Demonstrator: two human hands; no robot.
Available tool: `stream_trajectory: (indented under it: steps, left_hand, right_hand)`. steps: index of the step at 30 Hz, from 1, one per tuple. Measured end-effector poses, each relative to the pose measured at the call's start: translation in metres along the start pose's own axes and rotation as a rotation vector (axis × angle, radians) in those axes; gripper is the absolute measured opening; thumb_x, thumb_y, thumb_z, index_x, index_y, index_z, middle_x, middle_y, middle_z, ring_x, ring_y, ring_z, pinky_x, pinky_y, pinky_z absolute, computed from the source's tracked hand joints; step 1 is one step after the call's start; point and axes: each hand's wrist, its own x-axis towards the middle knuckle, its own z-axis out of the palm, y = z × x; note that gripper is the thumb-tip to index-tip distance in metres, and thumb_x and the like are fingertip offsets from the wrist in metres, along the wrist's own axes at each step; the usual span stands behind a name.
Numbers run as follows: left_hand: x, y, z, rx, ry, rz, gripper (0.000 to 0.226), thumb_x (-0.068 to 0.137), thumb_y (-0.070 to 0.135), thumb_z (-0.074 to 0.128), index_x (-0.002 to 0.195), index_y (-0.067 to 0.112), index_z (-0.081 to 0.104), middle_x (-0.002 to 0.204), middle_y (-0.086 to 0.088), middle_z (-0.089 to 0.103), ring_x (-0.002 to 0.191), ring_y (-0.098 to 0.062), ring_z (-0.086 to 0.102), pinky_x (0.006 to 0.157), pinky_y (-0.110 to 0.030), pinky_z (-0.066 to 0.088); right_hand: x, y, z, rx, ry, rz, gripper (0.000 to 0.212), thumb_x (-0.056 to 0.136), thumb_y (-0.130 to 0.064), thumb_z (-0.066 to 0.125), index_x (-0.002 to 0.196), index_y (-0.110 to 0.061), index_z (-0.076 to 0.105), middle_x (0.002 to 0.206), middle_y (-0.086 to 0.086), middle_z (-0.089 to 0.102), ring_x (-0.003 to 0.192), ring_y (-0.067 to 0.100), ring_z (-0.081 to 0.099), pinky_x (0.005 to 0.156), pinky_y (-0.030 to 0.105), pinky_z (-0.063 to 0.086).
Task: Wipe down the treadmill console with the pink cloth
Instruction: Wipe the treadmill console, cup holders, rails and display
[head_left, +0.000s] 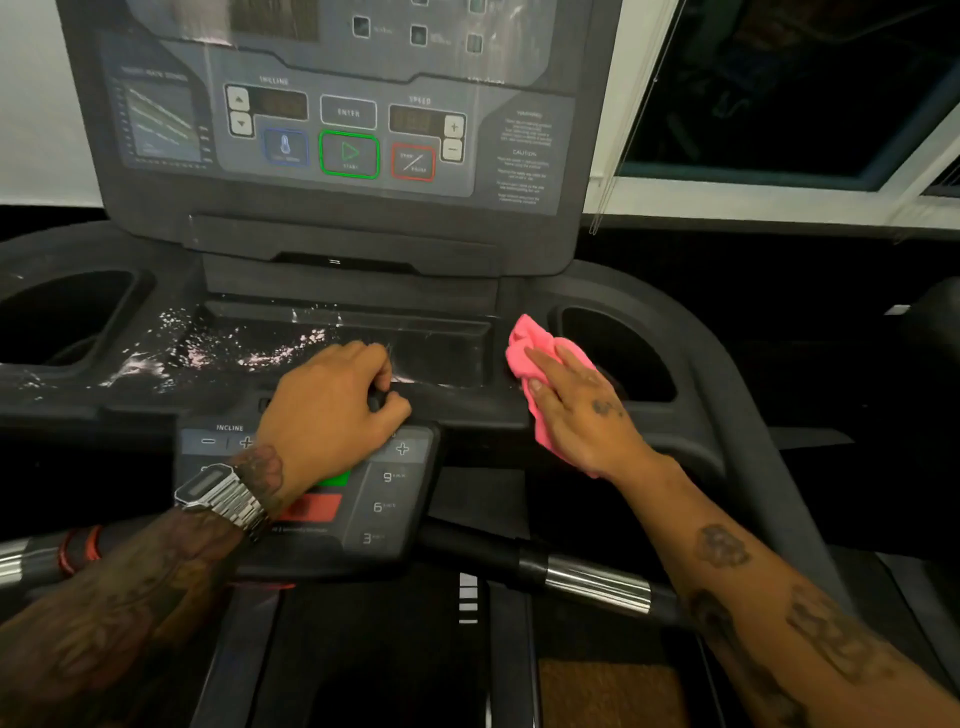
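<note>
The treadmill console (332, 218) fills the upper middle, a dark panel with incline, enter, speed, start and stop buttons. Below it a shallow tray (426, 348) shows white wet streaks on its left part. My right hand (582, 410) lies flat on the pink cloth (530, 343), pressing it on the ledge between the tray and the right cup holder. My left hand (332, 410) is curled around a small dark knob at the tray's front edge, above the lower keypad (384, 499). A metal watch sits on my left wrist.
Deep cup holders sit at the left (62, 317) and right (618, 353) of the tray. A handlebar with a chrome grip (597, 582) crosses below the keypad. A window frame (779, 182) is at the upper right. The treadmill belt lies below.
</note>
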Motion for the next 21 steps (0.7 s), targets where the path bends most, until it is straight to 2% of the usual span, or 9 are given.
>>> stream_trajectory:
  steps: [3,6,8,10,12,14,17,19,21]
  left_hand:
    - [0.000,0.001,-0.002,-0.015,0.002,0.001,0.020,0.073,0.044,0.049,0.077,0.024,0.049,0.074,0.009,0.051,0.074,-0.015,0.049,0.062,-0.032,0.043]
    - [0.000,-0.002,-0.006,-0.058,-0.019,0.003,0.025,0.074,0.048,0.049,0.078,0.024,0.051,0.075,0.010,0.053,0.075,-0.015,0.050,0.068,-0.036,0.048]
    - [-0.001,-0.007,-0.010,-0.055,-0.047,0.013,0.035,0.075,0.059,0.048,0.079,0.025,0.053,0.076,0.009,0.056,0.077,-0.017,0.054,0.071,-0.036,0.049]
    - [-0.005,-0.019,-0.017,-0.016,-0.018,0.000,0.044,0.077,0.069,0.047,0.077,0.026,0.055,0.077,0.009,0.058,0.076,-0.017,0.057,0.070,-0.034,0.049]
    - [-0.011,-0.037,-0.026,-0.022,0.036,-0.022,0.046,0.080,0.072,0.049,0.072,0.026,0.054,0.074,0.009,0.056,0.073,-0.015,0.055,0.068,-0.033,0.047]
    - [-0.017,-0.059,-0.035,-0.025,0.073,-0.053,0.045,0.083,0.069,0.048,0.068,0.027,0.053,0.071,0.009,0.054,0.071,-0.014,0.052,0.069,-0.033,0.045]
    - [-0.029,-0.088,-0.045,-0.028,0.105,-0.140,0.046,0.089,0.062,0.045,0.067,0.023,0.055,0.069,0.007,0.054,0.070,-0.016,0.052,0.070,-0.035,0.044]
    - [-0.038,-0.097,-0.043,-0.061,0.101,-0.166,0.046,0.092,0.057,0.043,0.065,0.022,0.054,0.067,0.006,0.053,0.069,-0.016,0.050,0.069,-0.035,0.043]
    - [-0.046,-0.098,-0.037,-0.069,0.105,-0.163,0.046,0.094,0.054,0.040,0.067,0.019,0.052,0.068,0.005,0.052,0.070,-0.016,0.048,0.071,-0.033,0.041]
  right_hand:
    - [-0.015,-0.014,0.004,0.130,0.027,-0.055,0.049,0.100,-0.042,0.032,0.142,-0.025,0.047,0.150,-0.001,0.045,0.143,0.020,0.033,0.118,0.044,0.025]
    - [-0.028,-0.044,0.010,0.109,0.039,-0.212,0.041,0.102,-0.031,0.036,0.137,-0.020,0.053,0.144,-0.002,0.052,0.142,0.019,0.034,0.117,0.032,0.022]
    - [-0.011,-0.062,0.014,0.056,0.035,-0.240,0.035,0.102,-0.026,0.036,0.126,-0.016,0.059,0.128,0.004,0.062,0.130,0.026,0.049,0.111,0.039,0.034]
    - [0.013,-0.085,0.015,0.033,-0.044,-0.208,0.031,0.103,-0.026,0.035,0.116,-0.015,0.061,0.115,0.008,0.066,0.115,0.030,0.057,0.098,0.041,0.041]
    - [0.030,-0.105,0.018,0.095,-0.135,-0.180,0.030,0.104,-0.027,0.036,0.117,-0.014,0.060,0.118,0.010,0.065,0.113,0.028,0.056,0.094,0.035,0.037]
    - [0.042,-0.123,0.025,0.237,-0.227,-0.144,0.031,0.104,-0.029,0.037,0.121,-0.016,0.059,0.129,0.006,0.063,0.120,0.025,0.054,0.099,0.031,0.036]
    - [0.063,-0.144,0.035,0.447,-0.344,-0.076,0.033,0.102,-0.037,0.037,0.119,-0.022,0.060,0.136,-0.002,0.060,0.126,0.019,0.053,0.107,0.038,0.038]
    - [0.076,-0.150,0.040,0.507,-0.399,-0.059,0.032,0.097,-0.041,0.039,0.111,-0.025,0.063,0.123,-0.006,0.066,0.117,0.016,0.058,0.104,0.039,0.042]
    - [0.083,-0.150,0.040,0.567,-0.435,-0.052,0.025,0.096,-0.039,0.043,0.099,-0.027,0.065,0.110,-0.011,0.069,0.106,0.012,0.061,0.099,0.035,0.044]
